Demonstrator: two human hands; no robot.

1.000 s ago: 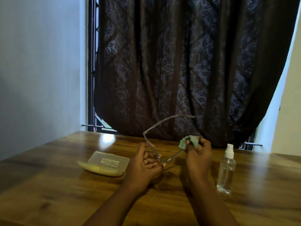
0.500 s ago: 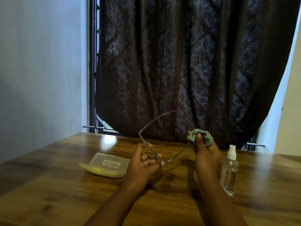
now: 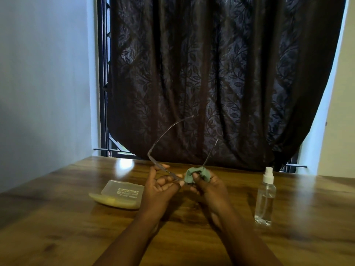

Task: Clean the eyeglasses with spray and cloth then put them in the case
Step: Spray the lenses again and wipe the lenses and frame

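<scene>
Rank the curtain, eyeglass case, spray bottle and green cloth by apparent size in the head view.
1. curtain
2. eyeglass case
3. spray bottle, close to the case
4. green cloth, bunched in the right hand

Just one camera here, worn on the person's head, so there's no second view to overlap with. It looks forward and slightly down across the wooden table [image 3: 57, 237] toward its far edge, with the dark curtain [image 3: 221, 73] filling the top. Both forearms come in close from the bottom edge.
</scene>
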